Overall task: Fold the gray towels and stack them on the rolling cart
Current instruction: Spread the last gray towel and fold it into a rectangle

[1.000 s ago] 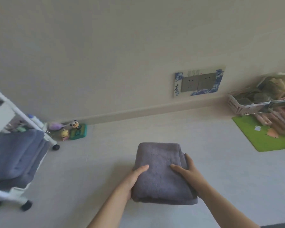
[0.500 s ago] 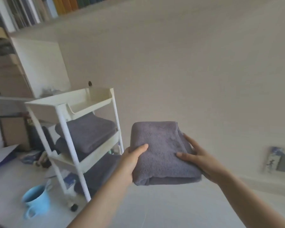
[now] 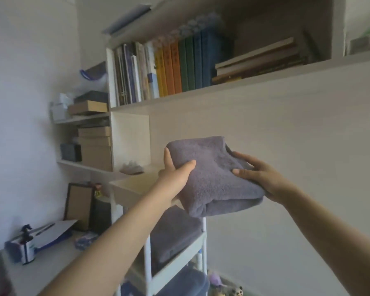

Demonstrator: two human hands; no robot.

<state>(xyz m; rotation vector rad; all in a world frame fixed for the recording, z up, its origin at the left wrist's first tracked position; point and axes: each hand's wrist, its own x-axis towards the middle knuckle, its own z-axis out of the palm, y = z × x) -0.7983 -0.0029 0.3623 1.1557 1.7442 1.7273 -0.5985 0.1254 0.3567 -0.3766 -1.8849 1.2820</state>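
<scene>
I hold a folded gray towel (image 3: pixel 212 176) in the air with both hands. My left hand (image 3: pixel 174 178) grips its left edge, thumb on top. My right hand (image 3: pixel 259 176) grips its right side. The towel hangs just above and to the right of the white rolling cart's top tray (image 3: pixel 135 184), which shows bare. On the cart's middle shelf lies a stack of folded gray towels (image 3: pixel 171 233). Another gray towel (image 3: pixel 184 283) lies on the bottom shelf. My left forearm hides part of the cart.
A wall shelf with books (image 3: pixel 171 67) runs above. Cardboard boxes (image 3: pixel 94 146) fill shelves at the left. A low surface at lower left carries a spray bottle (image 3: pixel 27 246) and papers. A framed board (image 3: pixel 78 205) leans behind the cart. Small toys (image 3: pixel 229 290) sit on the floor.
I have lifted the folded towel off the floor and carried it left and up to the level of the cart's top tray. My view has swung up and left to the cart and bookshelf.
</scene>
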